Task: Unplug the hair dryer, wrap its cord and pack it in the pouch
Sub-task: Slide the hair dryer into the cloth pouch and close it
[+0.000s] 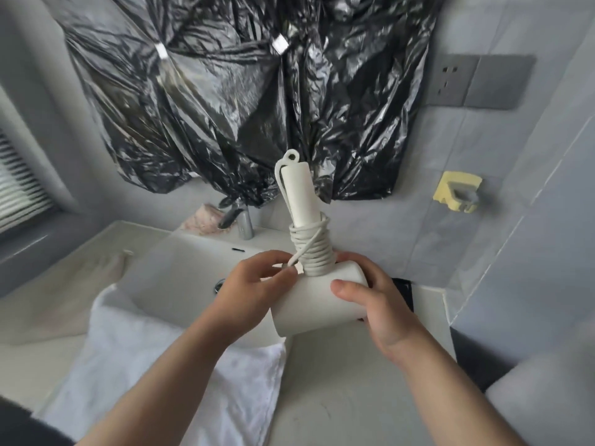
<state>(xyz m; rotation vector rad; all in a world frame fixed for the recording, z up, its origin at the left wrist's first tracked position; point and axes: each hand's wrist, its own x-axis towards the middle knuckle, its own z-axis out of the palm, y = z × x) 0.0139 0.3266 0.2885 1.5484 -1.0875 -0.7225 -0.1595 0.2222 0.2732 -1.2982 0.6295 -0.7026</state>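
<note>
A white hair dryer (309,304) is held over the sink, barrel low and handle (297,194) pointing up and away. Its pale cord (314,252) is wound in several tight turns around the base of the handle. My right hand (380,304) grips the barrel from the right. My left hand (254,288) pinches the cord's loose end, beside the coil, where the plug seems to sit, mostly hidden by my fingers. A dark object (404,292), possibly the pouch, lies on the counter behind my right hand, mostly hidden.
A white sink (180,268) with a chrome tap (244,223) lies below. A white towel (154,365) hangs over the front edge. Black plastic sheeting (241,91) covers the wall ahead. A grey wall socket (450,80) sits at upper right, with a yellow holder (457,194) below it.
</note>
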